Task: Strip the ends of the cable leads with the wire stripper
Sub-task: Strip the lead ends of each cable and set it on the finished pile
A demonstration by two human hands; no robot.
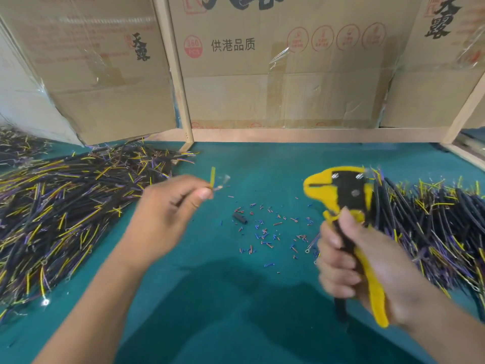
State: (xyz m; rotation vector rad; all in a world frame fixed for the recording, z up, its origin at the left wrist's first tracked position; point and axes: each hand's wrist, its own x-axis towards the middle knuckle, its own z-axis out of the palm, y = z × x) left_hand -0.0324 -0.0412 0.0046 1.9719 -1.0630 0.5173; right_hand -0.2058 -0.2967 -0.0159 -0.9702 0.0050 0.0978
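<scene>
So right now my right hand point(359, 261) has its fingers wrapped around the handles of the yellow and black wire stripper point(343, 206), holding it upright above the green mat point(236, 298) with the head pointing up and to the left, nose shut as far as I can tell through the blur. My left hand point(168, 214) is off to the left of it, well apart, pinching a cable lead point(213, 177) between thumb and fingers; a short yellow end sticks up past the fingertips and there's a blurry pale bit beside it that I can't make out. Between the two hands the mat is littered with little blue and red insulation scraps point(265, 232), plus one short black sleeve piece point(240, 218). Big pile of black, yellow and purple cables on the left point(65, 203), another pile on the right point(430, 232) just behind the stripper. Cardboard boxes point(275, 74) with printed characters stand along the back behind a wooden frame point(178, 82).
</scene>
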